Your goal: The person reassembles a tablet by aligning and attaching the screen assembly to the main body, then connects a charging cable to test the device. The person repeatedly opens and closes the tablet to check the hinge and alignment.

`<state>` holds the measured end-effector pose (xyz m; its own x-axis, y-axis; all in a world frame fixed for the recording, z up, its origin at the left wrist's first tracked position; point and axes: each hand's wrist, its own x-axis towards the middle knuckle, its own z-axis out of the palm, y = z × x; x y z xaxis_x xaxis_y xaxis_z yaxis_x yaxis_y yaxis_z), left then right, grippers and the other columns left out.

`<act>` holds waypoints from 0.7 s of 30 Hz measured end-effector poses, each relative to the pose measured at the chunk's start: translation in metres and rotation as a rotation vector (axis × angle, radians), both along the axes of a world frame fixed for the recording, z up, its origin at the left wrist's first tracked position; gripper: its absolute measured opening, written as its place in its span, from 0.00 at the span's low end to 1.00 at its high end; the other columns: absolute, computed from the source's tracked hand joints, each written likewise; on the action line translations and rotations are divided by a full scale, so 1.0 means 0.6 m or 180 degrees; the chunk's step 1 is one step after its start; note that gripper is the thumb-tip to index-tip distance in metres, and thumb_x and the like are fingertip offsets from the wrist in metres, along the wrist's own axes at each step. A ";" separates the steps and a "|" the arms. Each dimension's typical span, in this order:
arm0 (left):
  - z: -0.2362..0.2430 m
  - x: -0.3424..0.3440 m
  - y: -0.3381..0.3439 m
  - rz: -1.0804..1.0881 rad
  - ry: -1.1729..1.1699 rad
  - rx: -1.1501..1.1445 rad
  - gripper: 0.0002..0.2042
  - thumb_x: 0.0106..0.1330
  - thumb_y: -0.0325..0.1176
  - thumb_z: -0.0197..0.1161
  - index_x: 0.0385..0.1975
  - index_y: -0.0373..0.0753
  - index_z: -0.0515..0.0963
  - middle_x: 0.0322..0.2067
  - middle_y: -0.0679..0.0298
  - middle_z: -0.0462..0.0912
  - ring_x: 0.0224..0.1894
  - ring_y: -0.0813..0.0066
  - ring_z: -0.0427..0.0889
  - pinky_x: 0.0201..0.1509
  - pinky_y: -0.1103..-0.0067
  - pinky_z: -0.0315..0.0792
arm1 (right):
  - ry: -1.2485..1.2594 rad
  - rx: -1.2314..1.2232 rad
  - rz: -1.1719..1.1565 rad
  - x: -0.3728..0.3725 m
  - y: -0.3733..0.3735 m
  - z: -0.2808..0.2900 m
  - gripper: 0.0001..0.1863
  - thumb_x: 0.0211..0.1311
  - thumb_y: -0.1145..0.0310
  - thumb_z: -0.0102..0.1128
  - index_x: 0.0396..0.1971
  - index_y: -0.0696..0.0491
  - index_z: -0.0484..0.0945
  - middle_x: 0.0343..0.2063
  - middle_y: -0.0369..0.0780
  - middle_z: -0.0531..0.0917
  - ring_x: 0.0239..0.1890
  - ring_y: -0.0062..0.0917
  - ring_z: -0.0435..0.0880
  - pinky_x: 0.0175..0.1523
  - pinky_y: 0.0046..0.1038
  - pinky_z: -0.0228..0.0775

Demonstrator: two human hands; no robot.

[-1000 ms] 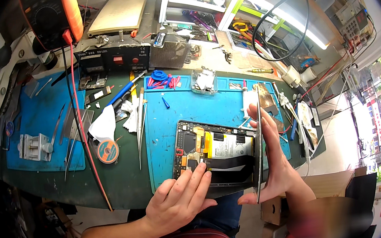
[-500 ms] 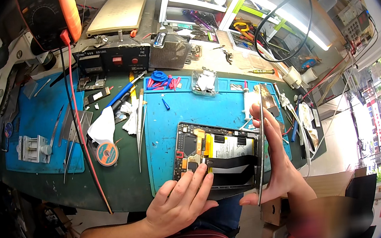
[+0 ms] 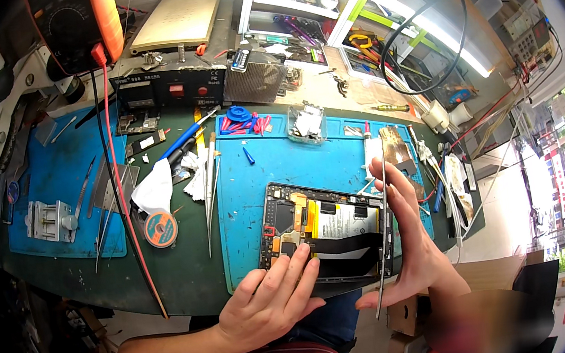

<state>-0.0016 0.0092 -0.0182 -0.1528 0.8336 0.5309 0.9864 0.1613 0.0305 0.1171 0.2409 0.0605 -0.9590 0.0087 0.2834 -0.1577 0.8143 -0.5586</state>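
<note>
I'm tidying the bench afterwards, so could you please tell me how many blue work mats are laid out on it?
2. One blue mat lies at the left, carrying small tools; the other blue mat lies in the middle under the opened device. None appear hidden.

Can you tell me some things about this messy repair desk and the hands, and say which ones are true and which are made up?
1. The left hand has its fingers on the opened tablet. True.
2. The right hand holds a thin panel standing on its edge. True.
3. The opened tablet lies on a red mat. False: it lies on a blue mat.
4. The tweezers are in the left hand. False: they lie on the desk, to the left of the tablet.
5. A small round roll sits on the green desk between the two blue mats. True.
</note>
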 end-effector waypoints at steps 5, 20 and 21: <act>0.001 0.000 0.000 -0.0008 -0.0011 -0.0021 0.24 0.70 0.55 0.55 0.52 0.43 0.80 0.56 0.68 0.82 0.53 0.76 0.76 0.53 0.79 0.63 | -0.0009 0.0013 -0.0015 0.001 0.000 0.000 0.71 0.24 0.48 0.85 0.73 0.53 0.52 0.70 0.64 0.48 0.71 0.61 0.53 0.69 0.56 0.50; 0.002 0.000 0.001 -0.0024 -0.0020 -0.0038 0.23 0.71 0.54 0.54 0.53 0.42 0.79 0.56 0.67 0.81 0.53 0.75 0.76 0.54 0.78 0.62 | -0.0017 0.0020 -0.0039 0.001 0.003 0.001 0.71 0.24 0.49 0.86 0.73 0.52 0.52 0.70 0.63 0.48 0.71 0.60 0.52 0.69 0.56 0.51; 0.002 0.000 0.001 -0.0021 -0.0018 -0.0043 0.23 0.71 0.54 0.54 0.53 0.42 0.79 0.56 0.67 0.82 0.53 0.75 0.76 0.54 0.78 0.62 | -0.0012 0.0003 -0.0036 0.001 0.003 0.001 0.71 0.24 0.49 0.86 0.73 0.52 0.52 0.70 0.63 0.48 0.71 0.60 0.52 0.69 0.56 0.51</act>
